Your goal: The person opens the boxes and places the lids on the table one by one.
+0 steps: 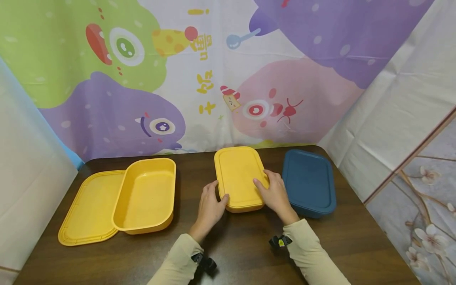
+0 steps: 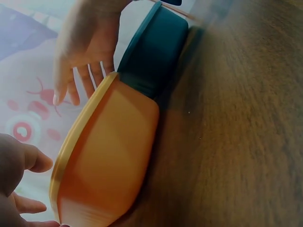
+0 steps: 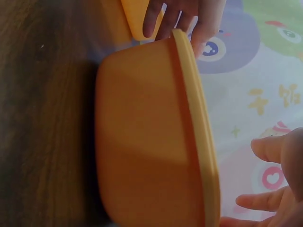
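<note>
**Yellow box [image 1: 240, 174], lidded: long axis fore and aft, a hand at either flank**

Position: middle of the table [image 1: 246, 247], upright on its base, top face up. Lies ahead and to the right of the left hand [image 1: 210, 206]; ahead and to the left of the right hand [image 1: 276, 194].

Nearer hand: no clear winner. Left sits low, at the near left corner; right sits further forward along the right flank, its thumb over the edge of the top in the head view.

Hands: both with fingers apart and loosely extended, neither clamped on the box. The wrist views show gaps between several fingers and the rim; whether any fingertip touches, cannot tell.

Axis: long sides run away from the person, far end leaning slightly left. A short end faces the person; no handle or spout seen to give it a front.

Neighbours: blue box [image 1: 310, 182], just beyond the right hand, its long axis also roughly fore and aft. Yellow tub [image 1: 147, 194], uncovered, well to the left, overlapping a loose lid [image 1: 90, 208] at its outer side.
</note>
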Available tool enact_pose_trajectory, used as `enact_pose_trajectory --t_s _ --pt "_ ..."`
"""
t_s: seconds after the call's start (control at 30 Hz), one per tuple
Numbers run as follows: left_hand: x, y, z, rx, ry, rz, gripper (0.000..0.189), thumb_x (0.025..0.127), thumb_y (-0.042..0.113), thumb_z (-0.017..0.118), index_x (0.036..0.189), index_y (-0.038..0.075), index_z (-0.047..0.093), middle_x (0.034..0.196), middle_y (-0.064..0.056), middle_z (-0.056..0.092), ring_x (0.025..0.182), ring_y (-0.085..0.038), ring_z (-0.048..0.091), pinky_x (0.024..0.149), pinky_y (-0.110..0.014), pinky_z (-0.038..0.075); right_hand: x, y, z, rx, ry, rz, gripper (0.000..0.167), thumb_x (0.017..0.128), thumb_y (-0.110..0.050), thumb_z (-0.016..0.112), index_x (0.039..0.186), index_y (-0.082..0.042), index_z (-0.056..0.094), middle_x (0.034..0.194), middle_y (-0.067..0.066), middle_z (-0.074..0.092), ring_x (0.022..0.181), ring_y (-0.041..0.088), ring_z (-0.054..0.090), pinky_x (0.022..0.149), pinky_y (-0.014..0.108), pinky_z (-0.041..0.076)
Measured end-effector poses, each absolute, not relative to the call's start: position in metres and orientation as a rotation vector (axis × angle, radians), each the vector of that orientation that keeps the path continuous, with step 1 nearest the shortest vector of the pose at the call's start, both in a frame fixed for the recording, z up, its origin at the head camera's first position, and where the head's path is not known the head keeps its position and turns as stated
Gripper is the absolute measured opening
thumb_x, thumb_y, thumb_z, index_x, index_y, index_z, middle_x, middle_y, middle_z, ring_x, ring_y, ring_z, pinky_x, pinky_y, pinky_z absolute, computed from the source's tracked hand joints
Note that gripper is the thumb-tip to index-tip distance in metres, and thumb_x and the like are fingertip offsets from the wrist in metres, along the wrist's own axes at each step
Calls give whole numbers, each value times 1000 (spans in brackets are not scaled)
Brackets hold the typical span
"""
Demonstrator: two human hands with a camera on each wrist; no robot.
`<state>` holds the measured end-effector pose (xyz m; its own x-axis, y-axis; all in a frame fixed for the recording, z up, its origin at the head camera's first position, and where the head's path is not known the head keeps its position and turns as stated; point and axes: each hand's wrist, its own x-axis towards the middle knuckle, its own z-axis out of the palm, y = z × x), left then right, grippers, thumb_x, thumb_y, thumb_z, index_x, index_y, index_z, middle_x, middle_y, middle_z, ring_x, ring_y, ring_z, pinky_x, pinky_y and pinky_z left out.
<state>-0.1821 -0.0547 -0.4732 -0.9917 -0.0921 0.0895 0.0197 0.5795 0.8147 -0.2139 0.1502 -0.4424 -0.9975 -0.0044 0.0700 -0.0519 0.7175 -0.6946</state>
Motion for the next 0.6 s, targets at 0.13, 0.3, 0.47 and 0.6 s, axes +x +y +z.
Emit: enact_pose_trajectory --t_s 0.13,0.3,0.47,0.6 --pt "-182 -54 -475 78 -2691 -1407 63 90 26 64 144 2 42 145 -24 42 133 -40 44 107 -54 38 -214 153 -447 29 -2868 1168 65 96 -40 57 145 -2 39 144 24 41 130 40 42 107 56 37" --pt "-182 -53 -476 94 -2707 -1413 66 90 27 63 146 1 39 146 -24 41 131 -41 46 107 -55 39 -214 154 -454 -6 -2877 1204 69 95 -40 57 147 0 35 143 26 41 128 40 45 106 56 38" --pt "-181 -52 -476 107 -2712 -1440 67 91 29 64 147 2 39 146 -22 42 130 -41 47 106 -56 39 -214 155 -461 -18 -2890 1229 73 96 -40 56 149 3 30 145 28 39 131 42 44 107 57 37" --pt "-181 -52 -477 100 -2711 -1457 67 91 29 63 147 3 39 146 -22 42 131 -41 47 106 -56 39 -213 156 -462 -21 -2901 1249 75 96 -40 55 150 3 26 149 29 35 134 43 41 109 58 35"
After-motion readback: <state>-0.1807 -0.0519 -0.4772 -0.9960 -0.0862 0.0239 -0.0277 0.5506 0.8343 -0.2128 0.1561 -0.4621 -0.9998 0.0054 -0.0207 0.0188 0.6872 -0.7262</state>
